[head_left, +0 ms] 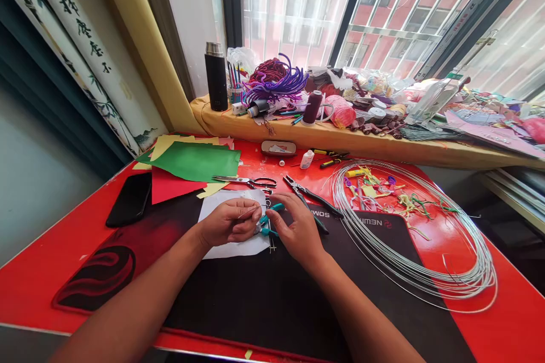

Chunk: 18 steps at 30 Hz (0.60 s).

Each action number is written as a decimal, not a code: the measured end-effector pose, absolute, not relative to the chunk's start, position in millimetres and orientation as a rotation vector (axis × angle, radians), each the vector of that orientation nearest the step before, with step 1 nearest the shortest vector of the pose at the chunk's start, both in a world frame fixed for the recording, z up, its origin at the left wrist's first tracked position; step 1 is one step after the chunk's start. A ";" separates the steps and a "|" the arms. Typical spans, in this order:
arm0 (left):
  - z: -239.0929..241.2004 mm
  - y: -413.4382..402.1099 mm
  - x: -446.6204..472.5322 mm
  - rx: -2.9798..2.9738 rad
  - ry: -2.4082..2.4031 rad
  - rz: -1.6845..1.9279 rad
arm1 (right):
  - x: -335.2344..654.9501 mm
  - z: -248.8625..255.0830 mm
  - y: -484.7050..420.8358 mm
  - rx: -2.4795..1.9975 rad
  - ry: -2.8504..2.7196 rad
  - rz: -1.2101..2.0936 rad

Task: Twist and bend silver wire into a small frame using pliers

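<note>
My left hand (234,221) is closed in a pinch over a sheet of white paper (217,247). A thin brownish sliver shows at its fingertips, too small to name. Just to the right, my right hand (300,229) has its fingers stretched and its thumb apart, with nothing plainly held. Between the hands lie teal-handled pliers (269,231), partly hidden by the fingers. Some thin wire pieces (272,248) stick out at the paper's right edge. Beyond my right hand rest black long-nose pliers (317,198), and scissors (244,181) lie behind my left hand.
A large coil of silvery wire (481,261) covers the right side, around colourful scraps (374,187). Coloured paper sheets (196,161) and a black phone (130,199) lie at left. A small white bottle (306,159) stands at the back, below a crowded sill with a thermos (216,79).
</note>
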<state>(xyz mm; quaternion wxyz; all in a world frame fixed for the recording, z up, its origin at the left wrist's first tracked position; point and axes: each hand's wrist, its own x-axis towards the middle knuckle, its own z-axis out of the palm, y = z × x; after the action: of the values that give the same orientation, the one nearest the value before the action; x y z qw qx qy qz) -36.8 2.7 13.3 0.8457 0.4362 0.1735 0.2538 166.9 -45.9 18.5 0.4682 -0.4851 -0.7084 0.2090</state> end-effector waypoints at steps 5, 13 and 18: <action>11.8 0.8 -28.6 0.958 0.463 0.550 | 162.4 14.4 -46.5 -1.223 -1.653 0.719; 15.0 8.7 -30.0 1.267 0.733 0.725 | 166.8 16.2 -42.9 -1.246 -1.668 0.692; 22.2 9.5 -34.6 1.369 0.722 0.788 | 166.8 15.8 -44.3 -1.257 -1.756 0.684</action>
<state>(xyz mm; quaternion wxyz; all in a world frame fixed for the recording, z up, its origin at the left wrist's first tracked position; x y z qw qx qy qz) -34.6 9.5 22.2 0.6459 0.6017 0.3175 0.3463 166.8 -44.3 15.8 0.4243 -0.5026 -0.7019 0.2734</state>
